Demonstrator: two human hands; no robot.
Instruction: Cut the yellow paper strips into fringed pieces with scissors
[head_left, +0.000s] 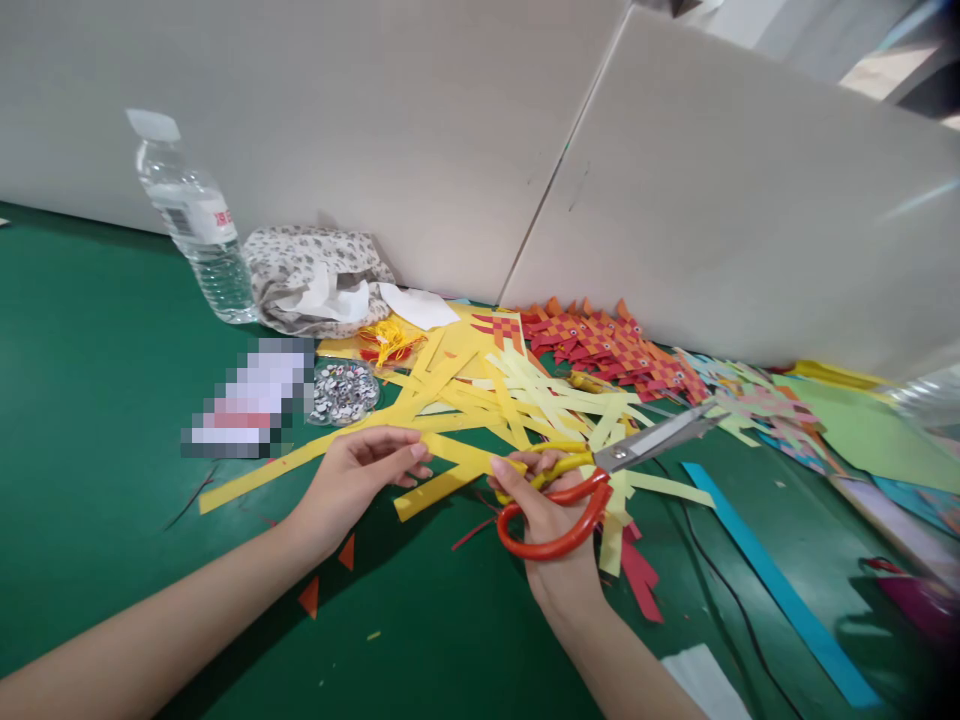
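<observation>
A short yellow paper strip is stretched between my hands. My left hand pinches its left end between thumb and fingers. At its other end, the thumb and fingertips of my right hand close on the strip, while the same hand also holds scissors with red and yellow handles. Their blades point away to the right, slightly parted, clear of the strip I hold. Another yellow strip lies slanted just below. Beneath and behind my hands spread loose yellow and pale green paper strips.
Woven red and orange paper fish are piled against the grey partition. A water bottle, a patterned cloth pouch, a blurred-out phone-like item and a bag of googly eyes stand left. A blue strip lies right.
</observation>
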